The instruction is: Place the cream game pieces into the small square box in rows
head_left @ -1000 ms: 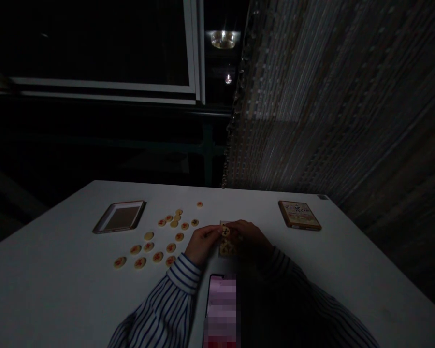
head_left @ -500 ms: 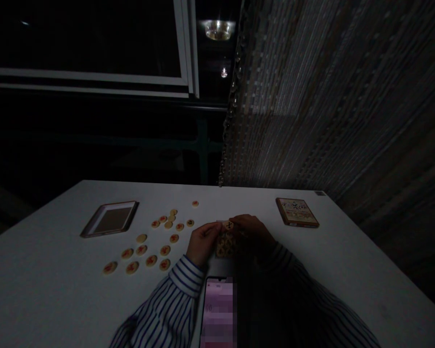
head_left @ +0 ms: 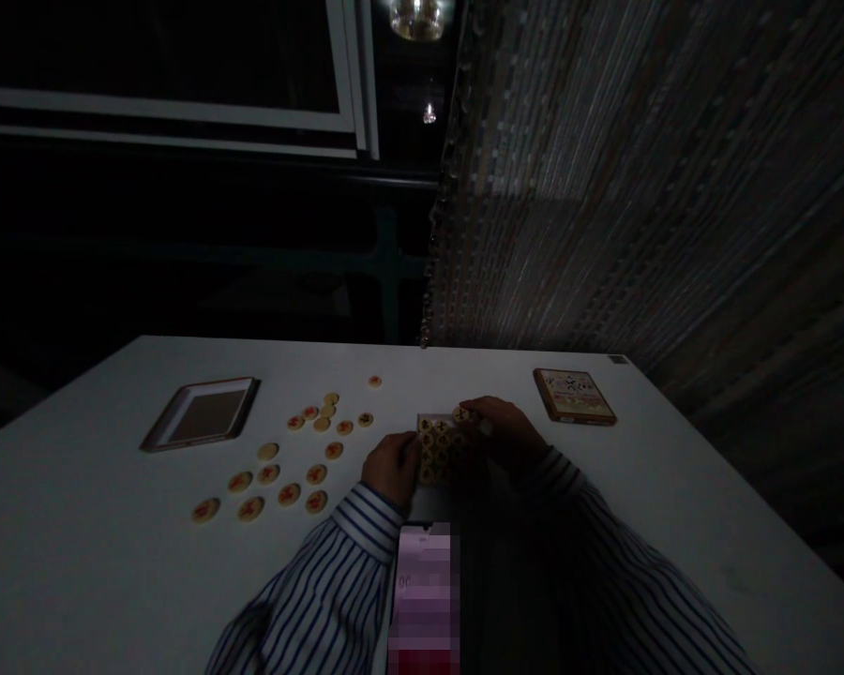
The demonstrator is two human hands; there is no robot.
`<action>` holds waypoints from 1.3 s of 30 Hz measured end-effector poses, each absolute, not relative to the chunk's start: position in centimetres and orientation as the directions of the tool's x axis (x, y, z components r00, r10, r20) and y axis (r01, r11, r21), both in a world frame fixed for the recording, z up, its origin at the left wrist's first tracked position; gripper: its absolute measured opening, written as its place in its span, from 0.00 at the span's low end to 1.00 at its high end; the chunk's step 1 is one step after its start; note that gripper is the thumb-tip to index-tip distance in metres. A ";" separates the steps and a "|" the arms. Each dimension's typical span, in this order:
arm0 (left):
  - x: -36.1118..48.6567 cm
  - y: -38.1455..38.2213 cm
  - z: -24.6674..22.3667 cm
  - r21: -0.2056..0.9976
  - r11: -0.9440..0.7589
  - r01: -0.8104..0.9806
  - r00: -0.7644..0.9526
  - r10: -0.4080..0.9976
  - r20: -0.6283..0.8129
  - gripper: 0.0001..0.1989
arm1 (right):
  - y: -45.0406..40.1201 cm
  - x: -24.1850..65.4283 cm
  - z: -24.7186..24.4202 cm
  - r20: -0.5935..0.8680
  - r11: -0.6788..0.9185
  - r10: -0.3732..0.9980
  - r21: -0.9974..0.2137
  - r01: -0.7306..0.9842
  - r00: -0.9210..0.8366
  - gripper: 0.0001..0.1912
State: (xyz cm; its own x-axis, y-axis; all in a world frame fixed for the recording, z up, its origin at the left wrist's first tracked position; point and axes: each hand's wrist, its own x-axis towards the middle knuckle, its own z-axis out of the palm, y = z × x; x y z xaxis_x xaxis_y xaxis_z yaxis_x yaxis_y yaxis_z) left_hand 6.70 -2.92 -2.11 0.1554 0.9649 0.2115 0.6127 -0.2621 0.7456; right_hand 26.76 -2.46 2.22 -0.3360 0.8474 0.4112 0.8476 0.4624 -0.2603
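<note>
In the head view, a small clear-looking case (head_left: 436,417) lies in front of me, filled with rows of round xiangqi pieces (head_left: 428,452) marked in dark characters. At its left edge, my left hand (head_left: 392,469) is closed, gripping the side. My right hand (head_left: 507,431) pinches one dark-marked xiangqi piece (head_left: 461,413) at the top right of the case. Its arm's shadow and fingers hide the case's right part. Loose xiangqi pieces (head_left: 316,474), mostly red-marked and a few with no marking showing, are scattered left of my hands.
An open shallow box (head_left: 248,412) stands at the left on the white table (head_left: 113,553). A printed box lid (head_left: 577,397) lies at the right. Between my forearms is a phone (head_left: 422,591) with a lit screen. A bead curtain (head_left: 535,187) hangs behind the table.
My right hand has shifted right with the piece, uncovering the case's upper rows. My left hand has drawn down to the case's left side. The camera has tilted slightly downward.
</note>
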 end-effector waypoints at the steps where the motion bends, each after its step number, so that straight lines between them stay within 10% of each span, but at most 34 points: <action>1: 6.7 -3.0 -2.2 0.733 -0.271 0.624 0.172 0.963 0.209 0.17 | -2.4 26.8 2.2 0.403 0.461 0.850 -0.255 0.850 -0.339 0.15; 39: 6.8 -3.3 -2.4 0.640 -0.313 0.701 0.244 0.949 0.197 0.15 | -2.0 25.9 2.4 -0.008 0.218 0.976 -0.013 0.976 -0.218 0.14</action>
